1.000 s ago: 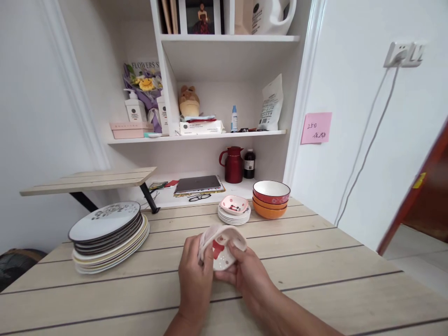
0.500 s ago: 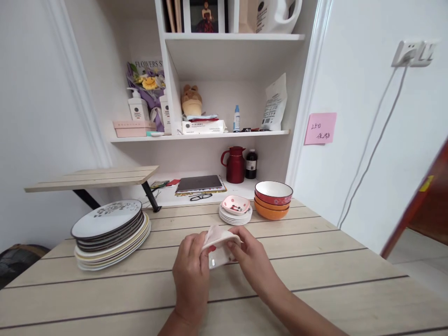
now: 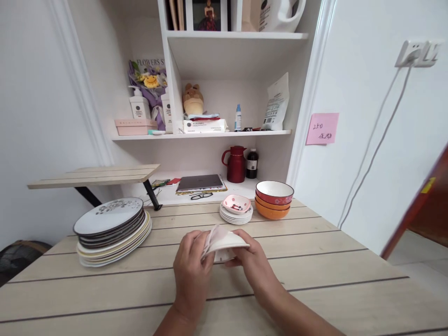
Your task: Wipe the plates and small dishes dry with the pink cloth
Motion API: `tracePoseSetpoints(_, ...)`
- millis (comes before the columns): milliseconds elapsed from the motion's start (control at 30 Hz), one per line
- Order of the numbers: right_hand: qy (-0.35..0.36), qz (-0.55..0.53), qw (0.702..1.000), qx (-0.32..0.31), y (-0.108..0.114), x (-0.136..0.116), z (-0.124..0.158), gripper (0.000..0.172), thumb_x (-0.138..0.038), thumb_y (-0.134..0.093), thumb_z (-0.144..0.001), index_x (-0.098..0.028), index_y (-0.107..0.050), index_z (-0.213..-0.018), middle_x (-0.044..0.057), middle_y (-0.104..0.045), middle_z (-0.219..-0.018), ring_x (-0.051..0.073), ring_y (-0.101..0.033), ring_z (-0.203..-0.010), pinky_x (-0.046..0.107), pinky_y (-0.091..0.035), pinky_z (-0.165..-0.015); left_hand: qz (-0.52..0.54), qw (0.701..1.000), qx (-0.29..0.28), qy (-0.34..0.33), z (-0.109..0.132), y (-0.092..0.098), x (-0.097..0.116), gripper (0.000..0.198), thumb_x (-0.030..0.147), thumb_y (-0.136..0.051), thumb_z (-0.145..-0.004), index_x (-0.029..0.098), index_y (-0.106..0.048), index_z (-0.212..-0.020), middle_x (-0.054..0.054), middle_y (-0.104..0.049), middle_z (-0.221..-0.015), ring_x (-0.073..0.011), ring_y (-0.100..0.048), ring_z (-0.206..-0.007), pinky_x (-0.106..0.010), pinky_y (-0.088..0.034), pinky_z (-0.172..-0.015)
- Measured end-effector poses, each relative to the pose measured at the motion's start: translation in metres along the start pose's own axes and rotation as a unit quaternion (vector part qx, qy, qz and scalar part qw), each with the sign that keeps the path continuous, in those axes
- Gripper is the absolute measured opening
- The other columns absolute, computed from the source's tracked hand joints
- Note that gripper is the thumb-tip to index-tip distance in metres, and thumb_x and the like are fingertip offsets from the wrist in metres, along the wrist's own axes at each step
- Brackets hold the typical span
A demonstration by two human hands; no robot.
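Note:
Above the wooden table, a small white dish is tilted between my two hands. My left hand is closed on its left side, together with a thin pale cloth that lies against the dish. My right hand pinches the dish's right edge, thumb below and fingers behind. Just beyond them stands a stack of small white plates with a pink square dish on top. To its right are stacked bowls, a red one above orange ones.
A stack of large plates stands at the left, beside a raised wooden shelf on black legs. At the back are a laptop, glasses, a red jug and a dark bottle.
The dish has turned in my hands, so its outside shows more and its red-patterned inside is mostly hidden. My right fingers have shifted slightly along its edge.

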State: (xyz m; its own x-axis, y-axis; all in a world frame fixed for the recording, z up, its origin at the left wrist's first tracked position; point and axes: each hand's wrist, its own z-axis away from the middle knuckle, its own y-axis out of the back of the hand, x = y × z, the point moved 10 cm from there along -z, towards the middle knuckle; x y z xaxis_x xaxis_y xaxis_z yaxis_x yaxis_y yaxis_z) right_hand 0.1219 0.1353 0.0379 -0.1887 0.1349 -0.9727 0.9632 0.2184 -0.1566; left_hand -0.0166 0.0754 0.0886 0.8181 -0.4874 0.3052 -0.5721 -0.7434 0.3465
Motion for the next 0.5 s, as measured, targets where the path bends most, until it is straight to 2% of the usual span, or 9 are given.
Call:
tracePoseSetpoints(167,-0.086,-0.132,0.987,0.031,-0.006,0.023,0.006,0.032,-0.038,-0.061,-0.078,-0.018,-0.064,-0.102,0.006,-0.068,-0.09,0.02,-0.063,-0.077,0.031,-0.055,-0.062,0.047,0.994,-0.022,0.094,0.003,-0.009,-0.013,0.022,0.016,-0.045,-0.087,0.021,-0.058,-0.104,-0.004,-0.062,-0.094,-0.0174,-0.061,-0.089,-0.028,-0.05,-0.076)
tracePoseSetpoints(333,-0.2,-0.181,0.963,0.022,-0.015,0.051,0.011,0.04,-0.041,-0.065,-0.077,-0.014,-0.061,-0.106,0.01,-0.07,-0.087,0.019,-0.066,-0.069,0.03,-0.055,-0.06,0.068,0.989,-0.023,0.126,0.005,-0.011,-0.015,0.023,0.018,-0.043,-0.088,0.02,-0.06,-0.103,-0.005,-0.064,-0.091,-0.0179,-0.062,-0.088,-0.029,-0.05,-0.077)
tracePoseSetpoints(400,-0.197,-0.136,0.971,0.009,-0.013,0.048,0.009,0.04,-0.042,-0.065,-0.078,-0.016,-0.059,-0.108,0.01,-0.07,-0.09,0.02,-0.066,-0.073,0.031,-0.054,-0.061,0.051,0.991,-0.013,0.125,0.006,-0.009,-0.018,0.023,0.018,-0.043,-0.088,0.02,-0.061,-0.103,-0.005,-0.064,-0.091,-0.0182,-0.063,-0.087,-0.029,-0.05,-0.076)
tracePoseSetpoints(500,-0.088,-0.007,0.996,0.009,-0.001,0.021,0.001,0.036,-0.039,-0.062,-0.079,-0.02,-0.057,-0.109,0.005,-0.068,-0.09,0.019,-0.063,-0.078,0.03,-0.052,-0.064,-0.011,0.997,-0.008,0.082,0.004,-0.005,-0.013,0.026,0.015,-0.043,-0.088,0.021,-0.061,-0.106,-0.005,-0.064,-0.093,-0.0182,-0.062,-0.087,-0.029,-0.05,-0.074)
